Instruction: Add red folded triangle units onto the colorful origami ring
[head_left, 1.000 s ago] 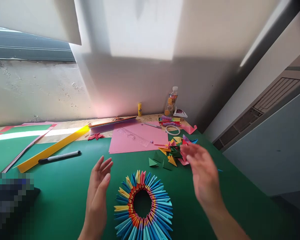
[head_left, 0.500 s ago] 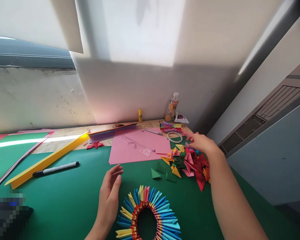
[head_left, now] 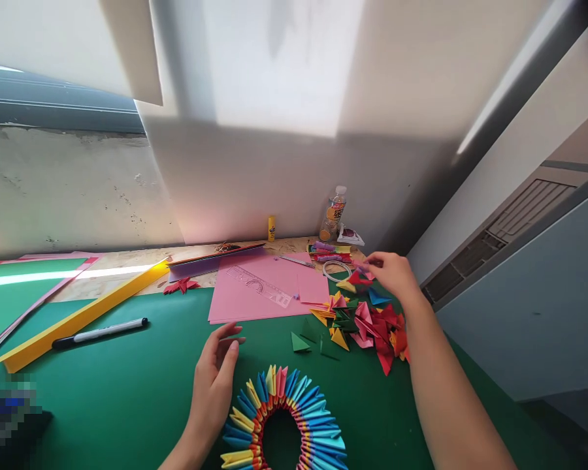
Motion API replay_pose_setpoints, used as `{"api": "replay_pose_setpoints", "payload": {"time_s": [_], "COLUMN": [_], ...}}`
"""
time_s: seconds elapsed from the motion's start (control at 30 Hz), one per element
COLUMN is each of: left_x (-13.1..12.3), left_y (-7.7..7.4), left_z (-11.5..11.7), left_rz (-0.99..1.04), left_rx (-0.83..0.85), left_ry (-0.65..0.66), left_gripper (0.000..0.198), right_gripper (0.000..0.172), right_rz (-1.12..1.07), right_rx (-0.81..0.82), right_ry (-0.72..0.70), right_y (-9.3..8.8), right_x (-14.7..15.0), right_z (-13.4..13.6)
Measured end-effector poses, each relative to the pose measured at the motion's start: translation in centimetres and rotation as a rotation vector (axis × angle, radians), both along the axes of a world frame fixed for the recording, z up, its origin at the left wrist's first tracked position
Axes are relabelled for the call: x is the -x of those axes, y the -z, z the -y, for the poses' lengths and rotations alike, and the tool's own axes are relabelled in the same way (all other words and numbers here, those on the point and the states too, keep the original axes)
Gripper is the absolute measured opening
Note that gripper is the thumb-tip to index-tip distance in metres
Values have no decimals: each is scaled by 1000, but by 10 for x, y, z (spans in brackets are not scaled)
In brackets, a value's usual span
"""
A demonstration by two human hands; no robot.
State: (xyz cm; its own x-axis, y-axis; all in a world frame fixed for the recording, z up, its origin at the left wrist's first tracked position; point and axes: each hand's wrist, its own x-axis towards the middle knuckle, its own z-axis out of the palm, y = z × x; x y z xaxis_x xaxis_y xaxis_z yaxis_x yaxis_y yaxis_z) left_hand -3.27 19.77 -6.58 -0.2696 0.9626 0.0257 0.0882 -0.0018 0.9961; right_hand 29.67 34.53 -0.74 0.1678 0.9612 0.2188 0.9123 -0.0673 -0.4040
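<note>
A ring (head_left: 326, 427) built of folded paper pieces, with blue, yellow and pink tips and a red-orange inner edge, lies at the bottom of the head view. Just to its left rests my left hand (head_left: 216, 375), open, fingers curved and thumb apart, nothing in it. My right hand (head_left: 392, 273) is at the far edge of a pile of folded paper pieces (head_left: 385, 329) in red, pink, green and orange. Its fingertips pinch a small pink-purple folded paper piece (head_left: 361, 266), partly hidden. Loose green folded pieces (head_left: 300, 343) lie between ring and pile.
Pink sheets (head_left: 230, 300) carry a clear ruler (head_left: 262, 285). A tape roll (head_left: 336, 271), bottle (head_left: 333, 214) and glue stick (head_left: 271, 228) stand or lie toward the wall. On the left are a marker (head_left: 100, 333), a yellow folded strip (head_left: 88, 313) and a blurred dark object (head_left: 12, 427).
My right hand has shifted slightly back from the pile, baring red and blue pieces, with a pink-purple piece now at its fingertips. The left hand stays beside the ring. The view has shifted slightly.
</note>
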Motion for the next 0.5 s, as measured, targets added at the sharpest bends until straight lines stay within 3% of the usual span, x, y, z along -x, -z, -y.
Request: {"api": "replay_pose_setpoints", "payload": {"time_s": [0.07,0.13,0.23,0.4,0.5], "left_x": [3,6,7,-5,-10], "left_y": [-8,-19,-38,-55,-53], "left_z": [-2,-2,-1,5,12], "left_rz": [-26,-47,-52,20,35], "left_rx": [-50,-88,-102,-134,-203], "left_ry": [-2,-4,28,236,332], "left_gripper": [33,33,29,32,41], "right_gripper": [20,18,20,15,19], "right_rz": [-77,-372,-691,-1020,-1144], "right_rx": [-105,-250,-262,-90,52], "right_ry": [-23,-116,-264,-551,-578], "right_y": [-16,-29,-40,-31,-17], "right_x": [11,30,71,137,156], "right_z": [10,24,48,90,111]}}
